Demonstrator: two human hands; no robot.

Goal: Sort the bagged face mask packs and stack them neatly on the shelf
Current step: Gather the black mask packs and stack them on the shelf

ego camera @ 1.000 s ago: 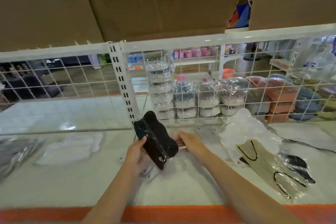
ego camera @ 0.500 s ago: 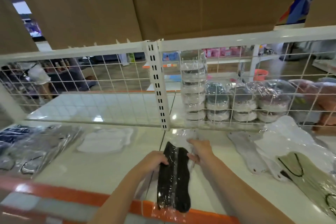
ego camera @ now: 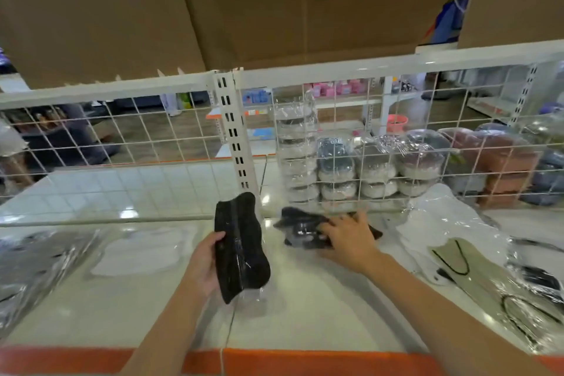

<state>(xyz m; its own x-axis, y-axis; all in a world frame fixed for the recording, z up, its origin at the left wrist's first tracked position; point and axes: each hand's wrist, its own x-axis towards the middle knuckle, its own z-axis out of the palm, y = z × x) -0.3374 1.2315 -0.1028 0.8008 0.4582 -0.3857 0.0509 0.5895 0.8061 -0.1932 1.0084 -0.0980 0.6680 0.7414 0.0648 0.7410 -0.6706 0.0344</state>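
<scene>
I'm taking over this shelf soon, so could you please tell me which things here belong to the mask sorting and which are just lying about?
Part of the job:
- black mask pack, held in left hand
- second black pack, under right hand
- white pack
- beige pack

Lying about:
- bagged bowls behind wire grid
- cardboard boxes

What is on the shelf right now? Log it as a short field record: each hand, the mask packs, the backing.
left hand: grips an upright black mask pack, lifted off the shelf
right hand: rests with fingers spread on a second black mask pack lying flat
white mask pack: flat, left of the hands
beige mask pack: flat at right, black ear loops
shelf: white top, orange front edge
backing: wire grid panel
</scene>
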